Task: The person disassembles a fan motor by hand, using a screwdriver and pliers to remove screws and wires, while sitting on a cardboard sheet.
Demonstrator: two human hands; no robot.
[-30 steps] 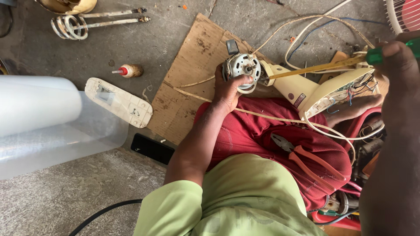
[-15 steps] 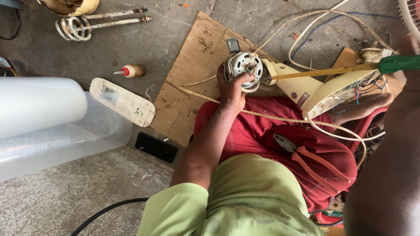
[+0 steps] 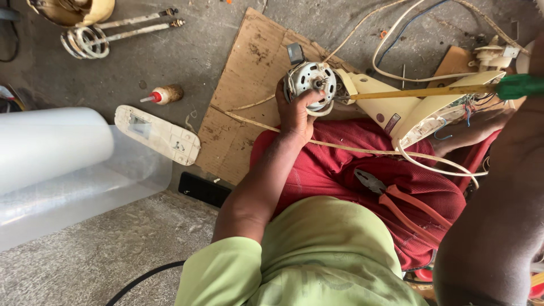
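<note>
Gripping small fan motor above lap, left hand clenched; right hand's hold on green-handled screwdriver unclear. Blade may slip off motor, gouging windings or fingers

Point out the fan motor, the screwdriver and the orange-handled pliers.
fan motor [image 3: 310, 79]: head view, on its round metal end plate.
screwdriver [image 3: 518, 86]: head view, on its green handle.
orange-handled pliers [image 3: 411, 207]: head view, on one orange handle, lying on the red cloth.
</note>
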